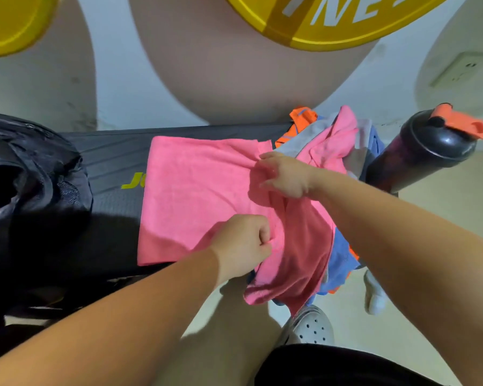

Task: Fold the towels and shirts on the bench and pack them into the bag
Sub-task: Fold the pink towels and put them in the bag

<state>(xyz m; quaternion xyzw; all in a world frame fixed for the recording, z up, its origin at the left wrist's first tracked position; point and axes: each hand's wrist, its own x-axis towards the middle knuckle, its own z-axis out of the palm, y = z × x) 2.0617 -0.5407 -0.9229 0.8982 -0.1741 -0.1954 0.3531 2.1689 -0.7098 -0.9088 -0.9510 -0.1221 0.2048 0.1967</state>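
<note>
A pink towel (195,196) lies spread flat across the black bench (115,157), its right part bunched and hanging over the near edge. My left hand (241,245) is closed on the towel's near right edge. My right hand (286,174) pinches the towel's far right edge, fingers curled into the cloth. Behind my right hand sits a pile of clothes (343,140): another pink piece, a grey one, blue and orange fabric. A black bag (31,174) stands open on the bench's left end.
A black shaker bottle (424,151) with an orange lid stands at the bench's right end, close to the pile. A wall rises right behind the bench. Below, my foot in a grey clog (310,327) rests on the pale floor.
</note>
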